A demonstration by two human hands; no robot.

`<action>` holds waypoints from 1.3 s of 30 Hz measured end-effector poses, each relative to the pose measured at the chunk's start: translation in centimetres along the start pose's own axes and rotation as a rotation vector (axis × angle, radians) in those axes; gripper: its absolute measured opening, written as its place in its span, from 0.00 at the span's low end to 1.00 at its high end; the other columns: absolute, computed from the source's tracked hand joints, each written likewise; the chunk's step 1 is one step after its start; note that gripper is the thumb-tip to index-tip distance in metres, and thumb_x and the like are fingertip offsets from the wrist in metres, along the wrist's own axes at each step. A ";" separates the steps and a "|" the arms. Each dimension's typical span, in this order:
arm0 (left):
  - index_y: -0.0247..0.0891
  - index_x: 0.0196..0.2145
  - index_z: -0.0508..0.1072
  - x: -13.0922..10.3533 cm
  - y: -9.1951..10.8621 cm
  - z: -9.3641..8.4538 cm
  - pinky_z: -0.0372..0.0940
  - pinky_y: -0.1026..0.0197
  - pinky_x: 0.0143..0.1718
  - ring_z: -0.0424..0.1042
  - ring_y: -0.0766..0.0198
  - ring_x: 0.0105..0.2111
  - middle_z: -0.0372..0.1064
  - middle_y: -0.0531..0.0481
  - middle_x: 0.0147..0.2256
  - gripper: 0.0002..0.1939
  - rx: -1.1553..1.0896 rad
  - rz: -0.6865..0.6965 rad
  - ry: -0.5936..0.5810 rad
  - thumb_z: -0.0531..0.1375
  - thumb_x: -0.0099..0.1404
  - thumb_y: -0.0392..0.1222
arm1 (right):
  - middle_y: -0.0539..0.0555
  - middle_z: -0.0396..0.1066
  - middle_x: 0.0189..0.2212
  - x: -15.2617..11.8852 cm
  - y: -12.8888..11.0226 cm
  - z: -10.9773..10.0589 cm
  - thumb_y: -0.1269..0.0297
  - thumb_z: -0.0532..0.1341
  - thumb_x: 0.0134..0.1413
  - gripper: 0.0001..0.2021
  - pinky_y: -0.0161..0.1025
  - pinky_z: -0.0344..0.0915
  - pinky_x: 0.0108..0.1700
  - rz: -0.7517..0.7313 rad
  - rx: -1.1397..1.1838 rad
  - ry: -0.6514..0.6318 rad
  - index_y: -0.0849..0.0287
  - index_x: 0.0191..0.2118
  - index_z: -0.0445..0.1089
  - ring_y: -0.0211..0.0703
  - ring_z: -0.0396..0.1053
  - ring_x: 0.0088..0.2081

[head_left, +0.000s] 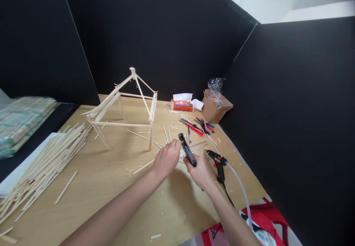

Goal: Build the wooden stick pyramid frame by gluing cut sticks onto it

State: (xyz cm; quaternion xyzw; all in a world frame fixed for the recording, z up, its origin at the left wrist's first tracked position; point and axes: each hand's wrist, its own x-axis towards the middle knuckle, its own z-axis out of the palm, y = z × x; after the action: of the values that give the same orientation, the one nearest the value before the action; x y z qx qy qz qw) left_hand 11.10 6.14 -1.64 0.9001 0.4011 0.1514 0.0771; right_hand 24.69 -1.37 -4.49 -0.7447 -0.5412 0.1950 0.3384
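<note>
My right hand (199, 171) is wrapped round a dark grey hand tool (188, 153) with a long, straight body, perhaps a cutter; its jaw side is mostly hidden. Close against the tool's upper end, my left hand (167, 158) is closed in a pinch. Whatever sits between its fingers is too small to make out. Both hands hover over the table (133, 201), above a clear ruler (198, 146) and loose stick pieces. Left of them stands a house-shaped frame of thin wooden sticks (122, 125), with a peaked top and legs on the table.
A black glue gun (220, 166) with its cord lies right of my hands. Behind are a red utility knife (192, 127), pliers (205, 124), an orange tissue pack (182, 105) and a cardboard box (213, 107). Many sticks (52, 164) lie left. Black panels (166, 35) enclose the table.
</note>
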 end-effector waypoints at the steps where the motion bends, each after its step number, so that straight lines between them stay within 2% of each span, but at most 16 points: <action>1: 0.37 0.43 0.64 0.4 0.1 0.1 0.67 0.59 0.34 0.74 0.57 0.37 0.69 0.45 0.39 0.10 -0.006 0.002 -0.002 0.45 0.69 0.32 | 0.46 0.59 0.17 0.3 0.2 -0.1 0.57 0.54 0.55 0.13 0.32 0.51 0.23 0.005 -0.006 0.007 0.59 0.25 0.66 0.35 0.54 0.19; 16: 0.36 0.45 0.64 2.2 -0.2 1.6 0.66 0.56 0.38 0.73 0.55 0.38 0.68 0.41 0.42 0.13 -0.137 -0.029 -0.026 0.43 0.71 0.37 | 0.48 0.62 0.16 1.5 0.2 -0.3 0.56 0.55 0.52 0.14 0.33 0.51 0.22 0.038 -0.077 0.039 0.58 0.22 0.65 0.37 0.56 0.19; 21: 0.36 0.45 0.65 2.5 -0.1 1.8 0.65 0.57 0.39 0.73 0.56 0.40 0.68 0.41 0.42 0.13 -0.258 -0.059 -0.012 0.43 0.71 0.38 | 0.49 0.63 0.16 1.8 0.6 -0.2 0.56 0.55 0.53 0.15 0.34 0.50 0.22 0.051 -0.106 0.037 0.58 0.22 0.66 0.38 0.58 0.19; 25: 0.37 0.42 0.67 2.3 -0.1 1.1 0.63 0.59 0.38 0.72 0.58 0.38 0.70 0.42 0.41 0.13 -0.416 -0.117 0.035 0.45 0.71 0.39 | 0.51 0.65 0.17 1.6 0.5 -0.7 0.55 0.55 0.54 0.14 0.35 0.52 0.24 0.044 -0.137 0.036 0.57 0.23 0.65 0.41 0.61 0.21; 28: 0.39 0.38 0.68 1.3 -0.5 0.2 0.61 0.61 0.35 0.71 0.61 0.34 0.71 0.47 0.35 0.12 -0.579 -0.173 0.083 0.46 0.70 0.43 | 0.50 0.67 0.21 0.7 -0.2 -1.5 0.55 0.55 0.54 0.11 0.35 0.56 0.28 0.025 -0.149 0.033 0.56 0.29 0.66 0.42 0.65 0.24; 30: 0.39 0.37 0.68 0.1 -1.2 -0.4 0.60 0.64 0.32 0.69 0.63 0.29 0.68 0.51 0.28 0.14 -0.712 -0.204 0.094 0.47 0.69 0.47 | 0.50 0.69 0.26 -0.3 -0.9 -1.9 0.58 0.55 0.55 0.09 0.36 0.60 0.32 0.000 -0.139 0.027 0.55 0.37 0.65 0.43 0.68 0.29; 32: 0.37 0.38 0.68 -1.5 -2.2 -1.0 0.59 0.66 0.27 0.66 0.66 0.25 0.64 0.54 0.23 0.17 -0.841 -0.231 0.092 0.46 0.69 0.49 | 0.52 0.70 0.34 -1.4 -1.8 -1.9 0.63 0.56 0.52 0.14 0.39 0.64 0.38 -0.053 -0.122 0.032 0.56 0.46 0.61 0.45 0.69 0.36; 35: 0.33 0.45 0.67 -4.3 -3.9 -1.8 0.54 0.68 0.21 0.58 0.69 0.20 0.59 0.56 0.23 0.19 -0.991 -0.290 0.084 0.44 0.69 0.49 | 0.56 0.67 0.43 -2.5 -3.3 -1.1 0.68 0.57 0.47 0.24 0.43 0.65 0.44 -0.122 -0.087 -0.018 0.56 0.53 0.55 0.48 0.67 0.43; 39: 0.33 0.48 0.65 -7.0 -5.3 -2.9 0.51 0.68 0.21 0.53 0.72 0.20 0.58 0.56 0.26 0.20 -1.330 -0.409 0.091 0.51 0.66 0.50 | 0.58 0.63 0.44 -2.5 -5.0 1.4 0.63 0.61 0.46 0.28 0.49 0.64 0.48 -0.190 -0.117 -0.096 0.57 0.54 0.53 0.53 0.65 0.46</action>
State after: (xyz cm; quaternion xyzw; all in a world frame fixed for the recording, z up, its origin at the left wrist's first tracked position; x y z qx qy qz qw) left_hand 2.01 4.50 -1.77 0.5610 0.3874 0.3849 0.6221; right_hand 19.56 -2.33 -2.06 -0.6982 -0.6356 0.1655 0.2848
